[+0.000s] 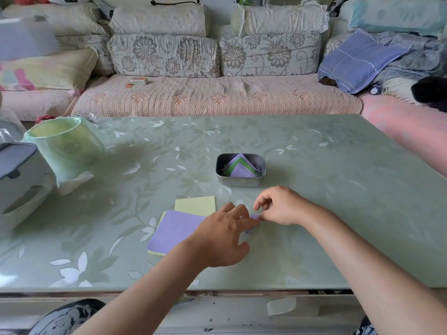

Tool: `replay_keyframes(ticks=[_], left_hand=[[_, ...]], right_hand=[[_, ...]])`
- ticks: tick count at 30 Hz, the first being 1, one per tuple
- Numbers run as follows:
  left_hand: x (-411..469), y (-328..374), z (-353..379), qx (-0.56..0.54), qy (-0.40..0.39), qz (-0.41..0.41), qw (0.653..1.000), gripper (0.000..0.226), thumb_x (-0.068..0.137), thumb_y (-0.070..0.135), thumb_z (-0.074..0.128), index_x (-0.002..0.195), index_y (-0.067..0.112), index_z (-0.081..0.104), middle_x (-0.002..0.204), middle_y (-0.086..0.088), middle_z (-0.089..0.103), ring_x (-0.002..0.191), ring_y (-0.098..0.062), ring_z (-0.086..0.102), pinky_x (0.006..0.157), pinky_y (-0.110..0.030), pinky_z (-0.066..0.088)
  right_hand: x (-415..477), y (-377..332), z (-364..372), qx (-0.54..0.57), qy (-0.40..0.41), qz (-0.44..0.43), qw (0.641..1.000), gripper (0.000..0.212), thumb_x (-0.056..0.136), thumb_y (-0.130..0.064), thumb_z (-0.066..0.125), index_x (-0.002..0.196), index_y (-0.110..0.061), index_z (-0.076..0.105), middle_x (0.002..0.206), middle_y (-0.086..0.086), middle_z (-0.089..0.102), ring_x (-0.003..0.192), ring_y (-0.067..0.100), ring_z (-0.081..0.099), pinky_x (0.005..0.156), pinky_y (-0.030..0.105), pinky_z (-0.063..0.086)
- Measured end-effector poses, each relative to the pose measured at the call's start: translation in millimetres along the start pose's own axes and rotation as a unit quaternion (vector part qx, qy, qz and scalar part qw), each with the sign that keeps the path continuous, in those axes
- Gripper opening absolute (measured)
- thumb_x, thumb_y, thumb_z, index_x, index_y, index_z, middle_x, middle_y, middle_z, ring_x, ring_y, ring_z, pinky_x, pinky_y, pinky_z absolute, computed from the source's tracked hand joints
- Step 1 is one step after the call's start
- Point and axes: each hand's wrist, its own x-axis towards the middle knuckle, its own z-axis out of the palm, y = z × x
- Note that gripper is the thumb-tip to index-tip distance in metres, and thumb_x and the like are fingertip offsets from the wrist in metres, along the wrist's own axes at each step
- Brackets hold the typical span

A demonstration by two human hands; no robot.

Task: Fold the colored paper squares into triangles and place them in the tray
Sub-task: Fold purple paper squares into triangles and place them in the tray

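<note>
A small purple paper (pixel 252 223) lies on the table between my two hands, mostly hidden by them. My left hand (pixel 223 238) presses on it with fingers spread. The fingertips of my right hand (pixel 280 206) pinch its right corner. To the left lies a flat purple square (pixel 174 230) on a yellow one, with another yellow square (pixel 196 205) behind. Farther back stands a metal tray (pixel 240 182) holding several folded purple and green triangles (pixel 239 166).
A green-lined bin (pixel 65 141) and a grey box (pixel 21 175) stand at the table's left. A sofa with cushions (pixel 212 93) runs along behind the green flowered table (pixel 314 189). The table's front edge is near my arms.
</note>
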Motion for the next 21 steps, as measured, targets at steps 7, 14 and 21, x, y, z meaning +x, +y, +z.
replay_keyframes(ticks=[7,14,21], left_hand=[[9,5,0,0.013,-0.012,-0.040,0.999,0.051,0.078,0.041,0.046,0.126,0.034,0.060,0.115,0.007,0.051,0.097,-0.021,0.046,0.084,-0.030,0.044],[11,0,1,-0.005,-0.017,-0.042,0.999,0.049,0.079,0.040,0.046,0.126,0.036,0.061,0.114,0.006,0.051,0.094,-0.020,0.045,0.085,-0.026,0.039],[0,-4,-4,-0.074,-0.021,-0.033,0.996,0.043,0.077,0.035,0.050,0.117,0.033,0.067,0.112,0.012,0.054,0.098,-0.015,0.046,0.091,-0.021,0.037]], right_hand=[[6,3,-1,0.003,0.020,0.027,0.999,0.027,0.083,-0.010,0.064,0.071,-0.034,0.069,0.067,-0.013,0.061,0.054,0.006,0.054,0.048,0.012,0.038],[1,7,1,0.045,-0.002,0.006,0.999,0.012,0.077,-0.024,0.078,0.083,-0.031,0.070,0.073,-0.012,0.060,0.056,0.007,0.053,0.058,0.022,0.046],[-1,3,2,0.043,0.004,0.007,0.999,0.021,0.073,-0.030,0.086,0.086,-0.029,0.069,0.075,-0.012,0.059,0.056,0.005,0.052,0.055,0.018,0.041]])
